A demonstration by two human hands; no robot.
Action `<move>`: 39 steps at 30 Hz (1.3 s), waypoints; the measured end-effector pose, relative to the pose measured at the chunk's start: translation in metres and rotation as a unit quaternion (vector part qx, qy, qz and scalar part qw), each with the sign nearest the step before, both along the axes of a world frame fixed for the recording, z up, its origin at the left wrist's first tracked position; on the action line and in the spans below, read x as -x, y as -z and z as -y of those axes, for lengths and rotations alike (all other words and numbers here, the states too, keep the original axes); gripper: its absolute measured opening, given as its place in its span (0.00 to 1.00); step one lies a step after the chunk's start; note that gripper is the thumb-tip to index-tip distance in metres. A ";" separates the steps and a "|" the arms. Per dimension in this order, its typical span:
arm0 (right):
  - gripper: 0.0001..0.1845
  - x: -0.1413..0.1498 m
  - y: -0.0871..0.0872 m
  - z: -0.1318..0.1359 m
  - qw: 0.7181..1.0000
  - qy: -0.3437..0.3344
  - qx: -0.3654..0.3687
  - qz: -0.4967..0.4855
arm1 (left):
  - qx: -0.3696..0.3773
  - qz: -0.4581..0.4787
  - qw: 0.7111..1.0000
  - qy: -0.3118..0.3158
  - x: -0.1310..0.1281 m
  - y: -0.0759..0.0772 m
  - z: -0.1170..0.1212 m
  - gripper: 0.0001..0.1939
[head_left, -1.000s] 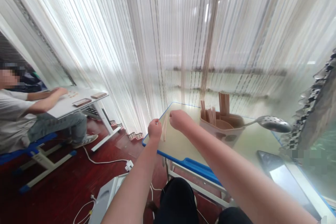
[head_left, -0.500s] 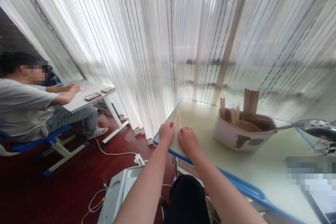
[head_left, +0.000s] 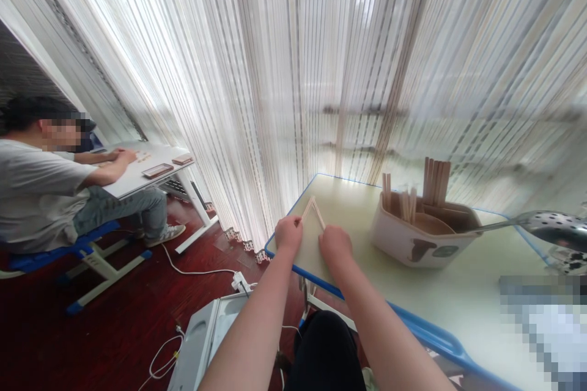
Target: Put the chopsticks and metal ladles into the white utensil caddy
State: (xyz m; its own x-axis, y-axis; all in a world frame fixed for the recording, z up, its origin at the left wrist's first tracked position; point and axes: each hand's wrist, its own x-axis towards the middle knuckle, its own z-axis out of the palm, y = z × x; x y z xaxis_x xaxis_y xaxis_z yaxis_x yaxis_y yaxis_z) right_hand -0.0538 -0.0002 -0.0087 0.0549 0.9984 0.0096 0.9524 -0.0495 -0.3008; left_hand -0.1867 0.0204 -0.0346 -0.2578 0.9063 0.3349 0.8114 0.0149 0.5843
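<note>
Two pale wooden chopsticks (head_left: 318, 215) form an upside-down V over the near left part of the table, their far tips together. My left hand (head_left: 288, 234) is closed around the near end of one chopstick. The near end of the other is in my right hand (head_left: 336, 245), also closed. Both hands are low, close to the blue-edged table front. To the right of my right hand stands a light cutlery holder (head_left: 408, 250) with several wooden chopsticks (head_left: 436, 180) upright in it. A metal slotted spoon (head_left: 550, 226) sticks out of its right side.
The pale table (head_left: 358, 192) has a blue rim. A blurred-out object (head_left: 545, 324) lies at its right. String curtains (head_left: 275, 73) hang behind. A co-worker (head_left: 41, 189) sits at another table (head_left: 132, 177) on the left. Cables (head_left: 197, 271) and a white box (head_left: 202, 330) are on the floor.
My right hand has moved slightly right, away from my left hand, and the V of the chopsticks has widened. The view has shifted a little.
</note>
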 end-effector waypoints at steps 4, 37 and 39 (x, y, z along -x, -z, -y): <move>0.14 -0.006 -0.008 -0.006 0.999 0.009 0.035 -0.008 | -0.002 -0.008 1.000 -0.003 0.000 0.002 -0.001 0.10; 0.09 -0.051 -0.040 0.034 0.933 -0.179 -0.002 -0.314 | -0.079 0.393 0.894 0.199 -0.028 -0.100 0.022 0.15; 0.09 -0.053 -0.041 0.038 0.929 -0.178 0.014 -0.323 | -0.074 0.393 0.894 0.202 -0.033 -0.109 0.026 0.14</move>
